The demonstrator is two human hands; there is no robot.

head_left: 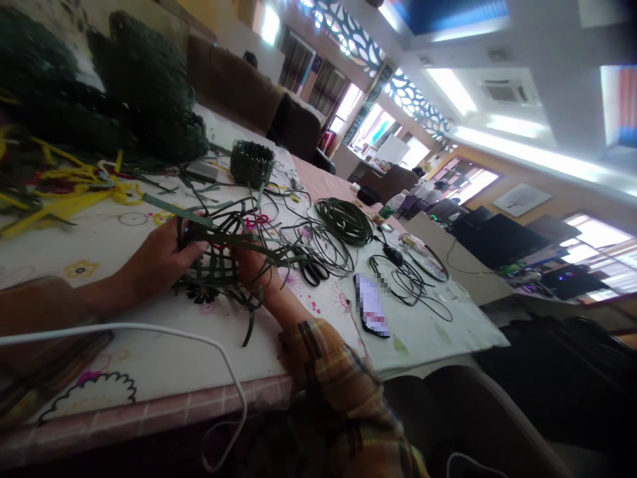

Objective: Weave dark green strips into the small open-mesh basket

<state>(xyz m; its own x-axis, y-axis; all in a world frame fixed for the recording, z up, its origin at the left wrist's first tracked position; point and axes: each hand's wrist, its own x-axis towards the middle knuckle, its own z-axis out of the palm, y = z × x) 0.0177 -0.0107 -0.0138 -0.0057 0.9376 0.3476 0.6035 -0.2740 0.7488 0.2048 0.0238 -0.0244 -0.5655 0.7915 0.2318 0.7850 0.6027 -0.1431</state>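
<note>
Left hand [166, 255] pinches the edge of a half-woven basket [219, 267], between both hands; right hand [253, 265] at its right side, partly behind green strips [229, 236], grip I cannot tell. Weaving apparently underway; next move probably needs loose ends threaded, basket steadied.

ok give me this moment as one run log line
left hand: gripping partly woven green strips; right hand: at same strips; black-handled scissors: on tablecloth; phone: screen up
</note>
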